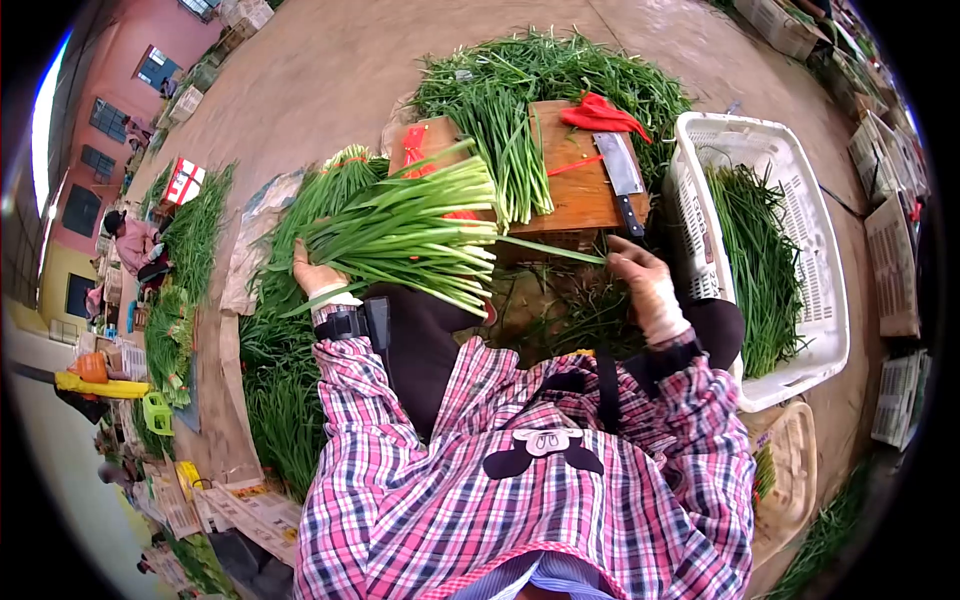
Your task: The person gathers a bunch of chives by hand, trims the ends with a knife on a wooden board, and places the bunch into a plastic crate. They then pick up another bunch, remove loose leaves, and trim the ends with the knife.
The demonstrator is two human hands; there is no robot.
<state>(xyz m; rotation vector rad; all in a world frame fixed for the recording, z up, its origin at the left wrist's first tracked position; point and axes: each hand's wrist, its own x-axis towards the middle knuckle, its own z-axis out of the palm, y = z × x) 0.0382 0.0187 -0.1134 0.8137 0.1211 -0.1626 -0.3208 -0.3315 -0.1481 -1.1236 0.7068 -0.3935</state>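
My left hand (318, 272) is wrapped round a thick bunch of garlic chives (420, 230), held over my left thigh with the pale stem ends pointing right. A single long leaf (555, 248) stretches from the bunch to my right hand (643, 283), whose fingers are pinched on its end. Past the bunch is a wooden cutting board (580, 200) bearing a cleaver (618, 165) with a black handle, a red cloth (606, 115) and red ties. Another chive bundle (500, 160) lies along the board's left side.
On my right stands a white plastic crate (825, 290) with loose chives inside. A large heap of chives (560, 65) lies beyond the board, and more chives (280, 400) are at my left. Further left, a person (135, 240) sits by other chive piles.
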